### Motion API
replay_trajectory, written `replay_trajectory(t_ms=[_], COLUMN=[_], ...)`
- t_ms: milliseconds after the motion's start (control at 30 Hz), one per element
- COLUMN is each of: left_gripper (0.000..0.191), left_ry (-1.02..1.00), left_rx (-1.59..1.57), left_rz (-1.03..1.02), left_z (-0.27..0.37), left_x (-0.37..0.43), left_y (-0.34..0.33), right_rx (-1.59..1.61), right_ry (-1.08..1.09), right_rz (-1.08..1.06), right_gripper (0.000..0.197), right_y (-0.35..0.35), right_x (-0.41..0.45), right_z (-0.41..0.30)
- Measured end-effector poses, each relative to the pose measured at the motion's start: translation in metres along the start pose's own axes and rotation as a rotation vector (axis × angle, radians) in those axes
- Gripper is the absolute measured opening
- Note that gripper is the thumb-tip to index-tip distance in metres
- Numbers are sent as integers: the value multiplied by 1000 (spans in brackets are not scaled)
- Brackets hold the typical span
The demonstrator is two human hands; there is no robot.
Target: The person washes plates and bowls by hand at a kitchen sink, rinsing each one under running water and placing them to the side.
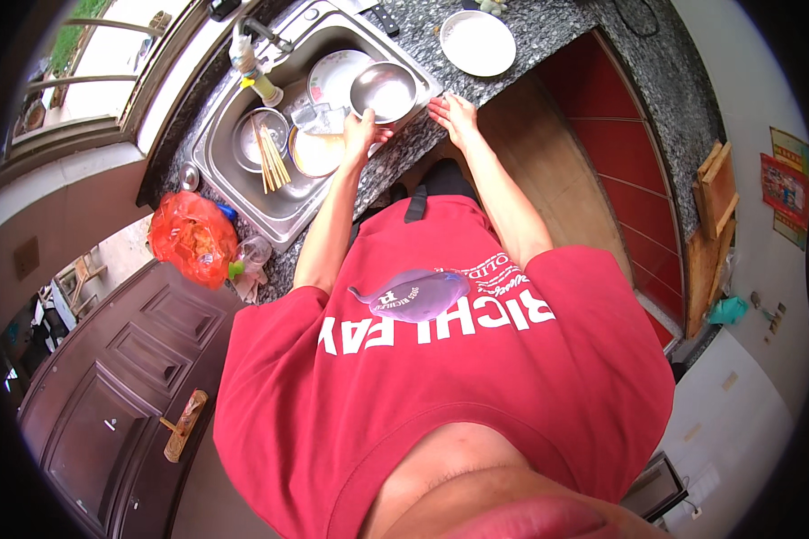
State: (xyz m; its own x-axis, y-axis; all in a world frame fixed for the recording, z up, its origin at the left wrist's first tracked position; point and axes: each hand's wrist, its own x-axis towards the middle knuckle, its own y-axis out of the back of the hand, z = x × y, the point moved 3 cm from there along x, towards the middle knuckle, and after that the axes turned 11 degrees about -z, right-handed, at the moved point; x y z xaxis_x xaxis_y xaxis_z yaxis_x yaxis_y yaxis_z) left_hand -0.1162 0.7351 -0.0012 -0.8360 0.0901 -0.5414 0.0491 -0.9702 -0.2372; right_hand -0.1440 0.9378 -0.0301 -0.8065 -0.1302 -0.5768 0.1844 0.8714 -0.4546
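My left hand (pixel 361 136) grips the near rim of a stainless steel bowl (pixel 384 93), thumb at the edge, above the right part of the sink (pixel 299 210). Fingers extended, my right hand (pixel 456 118) is empty over the counter's front edge, just right of the bowl. Below the bowl lie a white plate with a floral rim (pixel 334 73), a grey cloth (pixel 321 120) and a pale round dish (pixel 315 152). A metal pan (pixel 246 143) at the sink's left holds several wooden chopsticks (pixel 270 162).
A faucet (pixel 263 32) with a hanging yellowish nozzle (pixel 265 89) reaches over the sink. A white plate (pixel 478 43) and a black knife handle (pixel 385 20) lie on the granite counter (pixel 414 50). Left of the sink sit a red plastic bag (pixel 194 236) and a clear bottle (pixel 253 250).
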Motion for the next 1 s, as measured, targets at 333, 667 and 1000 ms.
replay_trajectory(t_ms=[333, 667, 1000], left_gripper=[40, 46, 43], left_ry=[67, 53, 11], left_rx=[105, 188, -120], left_rz=[109, 111, 129], left_z=[23, 35, 6], left_x=[67, 102, 48], left_y=[-50, -86, -24], right_rx=[426, 451, -324], right_ry=[-45, -55, -106], right_rz=[-37, 95, -267], right_gripper=[40, 32, 31], right_y=[20, 58, -24], right_x=[65, 83, 23], right_z=[-30, -70, -35])
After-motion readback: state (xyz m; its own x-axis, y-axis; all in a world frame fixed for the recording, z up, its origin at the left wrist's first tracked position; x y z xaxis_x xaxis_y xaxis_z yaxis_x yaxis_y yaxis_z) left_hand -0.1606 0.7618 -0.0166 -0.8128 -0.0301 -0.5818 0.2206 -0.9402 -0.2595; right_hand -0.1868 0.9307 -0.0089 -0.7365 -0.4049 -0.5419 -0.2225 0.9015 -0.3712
